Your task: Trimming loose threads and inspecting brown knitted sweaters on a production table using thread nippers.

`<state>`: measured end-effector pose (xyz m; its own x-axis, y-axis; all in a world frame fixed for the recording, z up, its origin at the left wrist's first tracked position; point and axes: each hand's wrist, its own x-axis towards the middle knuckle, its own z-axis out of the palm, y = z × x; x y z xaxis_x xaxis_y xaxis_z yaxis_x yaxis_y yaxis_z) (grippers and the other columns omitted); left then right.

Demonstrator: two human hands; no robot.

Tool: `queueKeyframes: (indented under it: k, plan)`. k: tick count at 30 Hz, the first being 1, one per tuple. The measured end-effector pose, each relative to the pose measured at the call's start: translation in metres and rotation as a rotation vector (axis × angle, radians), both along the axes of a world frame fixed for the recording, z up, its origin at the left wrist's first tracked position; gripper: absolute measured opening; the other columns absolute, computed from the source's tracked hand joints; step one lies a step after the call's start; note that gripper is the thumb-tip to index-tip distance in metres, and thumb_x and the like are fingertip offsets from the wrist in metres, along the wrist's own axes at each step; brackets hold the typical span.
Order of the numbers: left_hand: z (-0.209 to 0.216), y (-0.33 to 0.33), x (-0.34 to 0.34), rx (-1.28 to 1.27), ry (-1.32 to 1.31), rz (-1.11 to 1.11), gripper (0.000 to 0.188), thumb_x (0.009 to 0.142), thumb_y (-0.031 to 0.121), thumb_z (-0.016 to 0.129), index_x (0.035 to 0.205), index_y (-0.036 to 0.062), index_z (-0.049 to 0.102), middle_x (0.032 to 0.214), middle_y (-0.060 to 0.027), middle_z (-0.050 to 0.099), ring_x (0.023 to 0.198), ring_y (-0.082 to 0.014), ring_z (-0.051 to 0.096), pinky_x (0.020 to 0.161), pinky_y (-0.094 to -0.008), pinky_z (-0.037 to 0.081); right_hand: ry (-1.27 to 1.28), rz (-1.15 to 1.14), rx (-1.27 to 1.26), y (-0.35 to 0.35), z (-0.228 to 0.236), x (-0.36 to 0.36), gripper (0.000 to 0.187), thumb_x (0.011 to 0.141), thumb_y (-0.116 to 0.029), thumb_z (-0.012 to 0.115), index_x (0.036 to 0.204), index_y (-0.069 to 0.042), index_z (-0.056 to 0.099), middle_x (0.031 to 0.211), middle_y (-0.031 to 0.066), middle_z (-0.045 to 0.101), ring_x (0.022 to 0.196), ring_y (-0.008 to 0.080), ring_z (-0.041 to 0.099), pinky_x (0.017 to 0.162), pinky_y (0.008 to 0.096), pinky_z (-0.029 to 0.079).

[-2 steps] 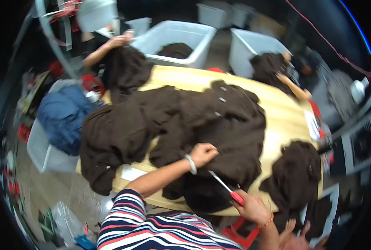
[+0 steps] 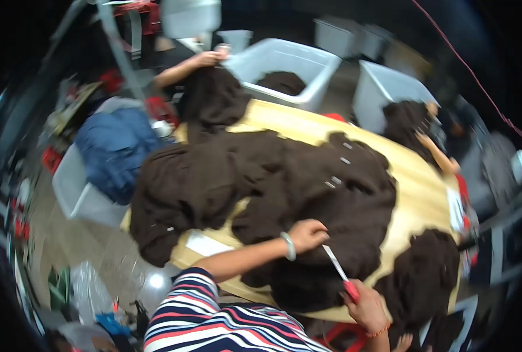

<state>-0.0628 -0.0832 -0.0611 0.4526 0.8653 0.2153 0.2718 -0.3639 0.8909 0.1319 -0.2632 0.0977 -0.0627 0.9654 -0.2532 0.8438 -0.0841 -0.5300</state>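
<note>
Change since the earlier frame: the whole scene sits lower and farther right in the view. The blade tip lies closer to the left hand's fingertips; the brown cloth shows no clear rearrangement.

Left hand (image 2: 308,236): fingers curled, partly closed, over the middle of the brown cloth (image 2: 331,205); whether it pinches fabric cannot be told. Pale bangle (image 2: 288,246) at the wrist.

Right hand (image 2: 366,306): closed around the red handle of a slim tool (image 2: 337,267), its straight, pale metallic blade angled up and left toward the left hand. Orange bracelet (image 2: 377,331) at the wrist.

Brown cloth: soft, matte, dark, heaped in loose folds across the middle and left of the tabletop (image 2: 418,188); small white marks on its upper right part.

Second brown heap (image 2: 428,267): rumpled, at the right near corner.

Tabletop: smooth, yellowish.

Paper (image 2: 203,243): flat, white, by the near left edge, next to the cloth.

Blue cloth (image 2: 117,149): piled in a whitish tub (image 2: 70,190) off the left side.

Edges and room: cloth overhangs the left edge and reaches the near one; bare strips run along the far edge and between the two brown heaps.
</note>
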Motion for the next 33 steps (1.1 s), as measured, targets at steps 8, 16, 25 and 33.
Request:
queueKeyframes:
  k: [8, 16, 25, 33]
  plan:
    - [-0.022, -0.041, -0.049, -0.157, 0.116, 0.225, 0.031, 0.078, 0.023, 0.068, 0.101, 0.0032, 0.067, 0.1, -0.0156, 0.07, 0.097, -0.0361, 0.064, 0.086, -0.0422, 0.051, 0.102, 0.222, 0.0, 0.023, -0.008, -0.007, 0.021, 0.093, -0.015, 0.062, 0.111, -0.005, 0.063, 0.082, 0.0216, 0.063, 0.076, 0.0349, 0.065, 0.068, 0.0385, 0.05]
    - [-0.058, -0.073, -0.057, -0.441, -0.369, 0.66, 0.026, 0.085, 0.025, 0.072, 0.097, 0.0013, 0.07, 0.089, -0.0082, 0.073, 0.085, -0.0154, 0.067, 0.077, -0.0306, 0.051, 0.064, 0.604, -0.292, 0.058, -0.046, 0.025, 0.023, 0.093, -0.01, 0.062, 0.114, 0.001, 0.063, 0.088, 0.0059, 0.066, 0.083, 0.0114, 0.059, 0.072, 0.0242, 0.047]
    - [-0.059, -0.138, -0.001, -0.464, -0.561, 0.689, 0.04, 0.085, 0.027, 0.071, 0.111, -0.0011, 0.062, 0.089, -0.0067, 0.067, 0.077, -0.0147, 0.061, 0.07, -0.0303, 0.051, 0.267, 0.741, -0.085, 0.074, -0.077, 0.033, 0.025, 0.095, -0.01, 0.059, 0.119, -0.003, 0.057, 0.093, 0.0008, 0.059, 0.079, 0.0108, 0.053, 0.07, 0.023, 0.046]
    - [-0.063, -0.156, 0.001, -0.598, -0.737, 0.642, 0.044, 0.088, 0.02, 0.067, 0.126, 0.0011, 0.057, 0.079, -0.0023, 0.061, 0.066, -0.0105, 0.057, 0.053, -0.0267, 0.047, 0.368, 0.772, -0.228, 0.076, -0.077, 0.025, 0.028, 0.095, -0.008, 0.06, 0.122, 0.0, 0.056, 0.099, 0.0015, 0.059, 0.084, 0.0094, 0.052, 0.073, 0.0207, 0.044]
